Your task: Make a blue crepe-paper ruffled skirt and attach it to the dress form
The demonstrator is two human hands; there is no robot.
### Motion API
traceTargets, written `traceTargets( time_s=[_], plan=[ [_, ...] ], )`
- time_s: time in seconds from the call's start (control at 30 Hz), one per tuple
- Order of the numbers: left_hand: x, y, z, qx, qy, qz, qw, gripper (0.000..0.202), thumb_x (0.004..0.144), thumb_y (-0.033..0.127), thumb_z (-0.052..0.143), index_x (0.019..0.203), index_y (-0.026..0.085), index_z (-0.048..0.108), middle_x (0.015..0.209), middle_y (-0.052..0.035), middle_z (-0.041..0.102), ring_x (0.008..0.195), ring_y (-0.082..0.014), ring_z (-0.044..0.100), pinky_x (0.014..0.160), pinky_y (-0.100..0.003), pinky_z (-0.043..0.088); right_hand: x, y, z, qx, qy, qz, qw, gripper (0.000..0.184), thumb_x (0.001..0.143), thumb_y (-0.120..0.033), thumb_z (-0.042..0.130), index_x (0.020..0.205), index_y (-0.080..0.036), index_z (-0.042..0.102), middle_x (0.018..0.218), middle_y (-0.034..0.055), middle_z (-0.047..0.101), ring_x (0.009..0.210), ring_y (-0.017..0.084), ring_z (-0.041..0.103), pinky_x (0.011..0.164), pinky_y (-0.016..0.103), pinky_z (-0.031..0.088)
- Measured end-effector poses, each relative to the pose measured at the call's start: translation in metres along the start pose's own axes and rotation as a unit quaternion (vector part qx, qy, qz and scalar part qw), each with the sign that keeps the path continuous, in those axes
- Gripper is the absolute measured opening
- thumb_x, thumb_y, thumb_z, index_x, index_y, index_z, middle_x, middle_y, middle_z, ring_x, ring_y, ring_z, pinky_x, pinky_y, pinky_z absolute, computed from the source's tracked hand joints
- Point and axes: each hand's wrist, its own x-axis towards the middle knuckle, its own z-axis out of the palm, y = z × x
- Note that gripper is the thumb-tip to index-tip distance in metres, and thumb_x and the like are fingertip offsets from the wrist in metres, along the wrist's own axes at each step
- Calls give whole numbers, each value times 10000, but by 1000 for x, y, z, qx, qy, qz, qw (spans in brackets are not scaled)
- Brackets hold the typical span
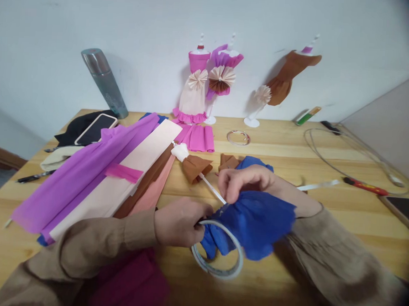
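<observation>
Seen from here, the person works with both hands close together over the near middle of the wooden worktop [280,150]. The left hand [182,222] is curled closed, thumb and fingers gripping the edge of a roll of tape [219,272], which hangs tilted below the knuckles. The right hand [246,182] has its fingertips drawn in on the gathered upper edge of some blue crepe paper [262,220], whose loose folds flare out under the right wrist and down behind the tape. The blue paper is between the two hands; whether the left hand has hold of it too, I cannot tell. Just beyond them a small dress form in a brown skirt [194,167] lies on its side, its white rod [212,188] pointing towards the blue gathers; I cannot make out whether the two touch. To the left, long pieces of purple paper [79,178], cream paper [150,148] and brown paper [156,173] lie slantwise, a short pink strip [125,171] across the cream. Against the wall are a steel bottle [107,84] and three dressed forms, in pink [199,61], purple [218,58] and brown [285,77]. Over on the right sit a red-handled tool [365,185] and a dark phone [407,211].
</observation>
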Motion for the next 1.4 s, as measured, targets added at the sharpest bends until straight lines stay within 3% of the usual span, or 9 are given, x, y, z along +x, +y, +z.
traceTargets(
  time_s=[0.13,0.37,0.53,0.73,0.9,1.07,1.23,1.33,1.4],
  plan=[
    [0,3,-10,-47,9,52,998,202,653,27,547,598,173,418,549,65,402,522,-72,343,504,-217,266,-6,-12,-15,-43,-23,-10,999,258,730,-398,766,721,-142,732,868,77,613,697,117,589,663,250,483],
    [8,-16,-7,-175,-2,72,982,176,651,12,537,586,154,455,591,44,443,593,-84,411,568,-205,327,-2,1,-28,-28,20,45,998,458,609,-583,778,510,-164,622,734,75,623,588,145,562,570,294,471],
    [10,-22,-10,-317,-55,45,946,37,666,111,540,650,139,521,641,20,521,616,-97,459,612,-224,384,0,12,-42,15,16,63,998,349,690,-439,750,507,-161,643,720,81,641,650,180,593,626,316,465],
    [11,-27,-21,-460,-128,25,879,153,600,199,540,736,136,572,717,-3,560,714,-143,500,704,-272,390,2,8,-47,33,-3,73,997,320,664,-395,722,477,-154,627,722,96,664,650,201,602,650,335,453],
    [7,-16,-22,-436,-110,19,893,334,801,406,569,610,152,465,622,33,415,634,-106,375,625,-255,312,4,6,-40,47,2,84,995,283,647,-321,713,459,-149,588,703,100,666,646,196,603,624,320,445],
    [2,-7,-6,-475,-59,-8,878,507,794,573,570,560,163,387,564,57,324,544,-72,277,524,-237,224,3,9,-34,72,89,87,990,66,648,-198,653,606,-163,616,684,47,665,555,133,564,499,244,399],
    [-2,4,-6,-457,-68,6,887,572,789,552,604,490,167,304,508,73,217,504,-56,182,503,-259,153,13,26,-18,-147,116,174,967,238,747,-357,640,873,-158,607,760,30,639,474,84,491,436,217,342],
    [-4,13,-10,-486,-36,16,873,574,799,516,607,465,165,299,496,71,222,503,-56,181,508,-263,169,19,43,-7,-336,139,158,918,194,707,-338,689,726,-170,594,633,-9,561,533,95,464,493,225,328],
    [-5,17,-11,-511,-21,15,859,554,804,484,614,459,164,322,488,71,231,497,-55,183,506,-264,169,21,50,-4,-377,137,145,904,176,688,-291,699,639,-174,577,570,-24,515,539,94,435,503,230,305]
  ],
)
